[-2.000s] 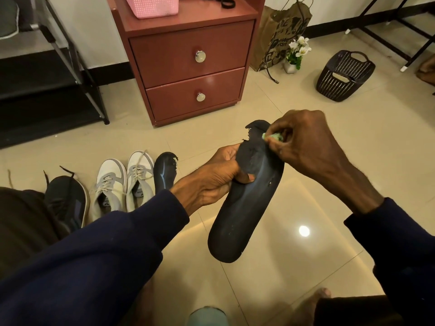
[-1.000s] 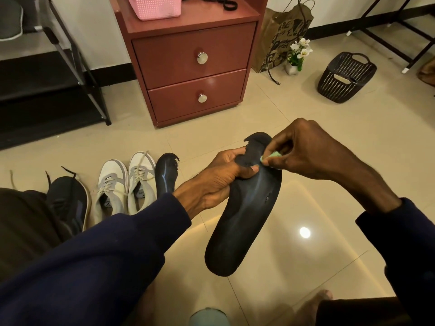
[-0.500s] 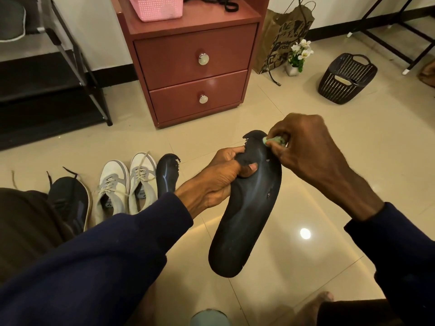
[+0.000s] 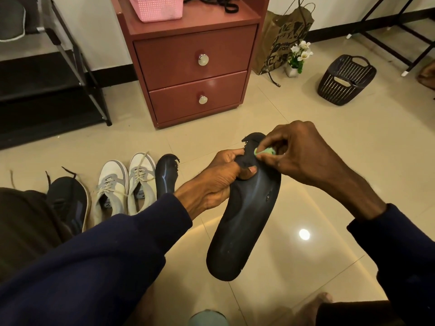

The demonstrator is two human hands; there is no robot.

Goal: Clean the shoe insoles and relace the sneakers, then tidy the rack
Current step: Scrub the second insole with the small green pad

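Observation:
My left hand (image 4: 219, 180) grips a black insole (image 4: 247, 220) near its torn toe end, thumb on top, holding it tilted above the floor. My right hand (image 4: 296, 154) pinches a small green cloth (image 4: 266, 151) against the insole's toe end. A second black insole (image 4: 166, 176) lies on the floor beside a pair of white and grey sneakers (image 4: 124, 182). Left of them a black sneaker (image 4: 68, 201) sits with loose laces. The black shoe rack (image 4: 54, 74) stands at the far left.
A red two-drawer cabinet (image 4: 193, 67) stands ahead, with a pink basket (image 4: 156, 7) and black laces (image 4: 226, 3) on top. A paper bag (image 4: 284, 38), a small flower pot (image 4: 296, 60) and a black basket (image 4: 346, 80) sit to the right. My bare foot (image 4: 315, 307) is below.
My right hand has rubbed the green cloth back and forth over the insole's toe end. The left hand keeps its grip; the insole shifted only slightly.

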